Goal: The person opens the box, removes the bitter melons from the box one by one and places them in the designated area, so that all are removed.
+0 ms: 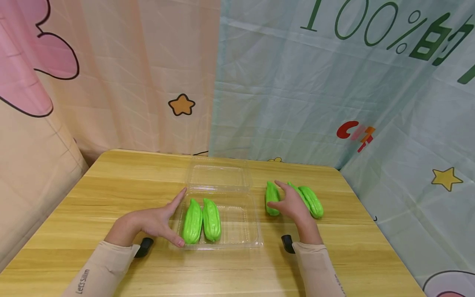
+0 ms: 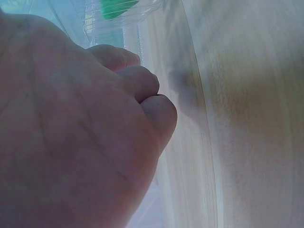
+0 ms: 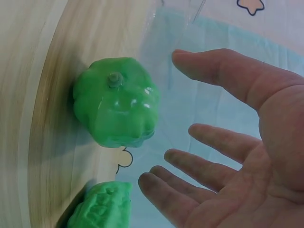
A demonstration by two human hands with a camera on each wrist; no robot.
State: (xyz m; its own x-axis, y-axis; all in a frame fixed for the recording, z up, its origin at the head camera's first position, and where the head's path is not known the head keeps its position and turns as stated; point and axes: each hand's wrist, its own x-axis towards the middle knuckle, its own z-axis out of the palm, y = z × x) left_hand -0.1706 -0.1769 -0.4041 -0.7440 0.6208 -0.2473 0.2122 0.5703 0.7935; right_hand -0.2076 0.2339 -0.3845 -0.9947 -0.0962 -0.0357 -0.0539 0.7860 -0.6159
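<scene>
A glancing touch might have rolled the nearest loose green vegetable [image 1: 272, 193] across the table [image 1: 122, 189] toward its neighbours [image 1: 311, 202]. The right hand [image 1: 293, 205], fingers well spread, hovered near it, gripping nothing; the left hand [image 1: 157, 221], equally splayed, flanked the clear box [image 1: 237, 227] holding two matching vegetables [image 1: 212, 221], contact unclear.

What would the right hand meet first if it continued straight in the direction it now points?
Most likely the leftmost green bitter melon of the three right of the clear plastic container: it shows between thumb and fingers of the right hand, though depth is unclear.
</scene>
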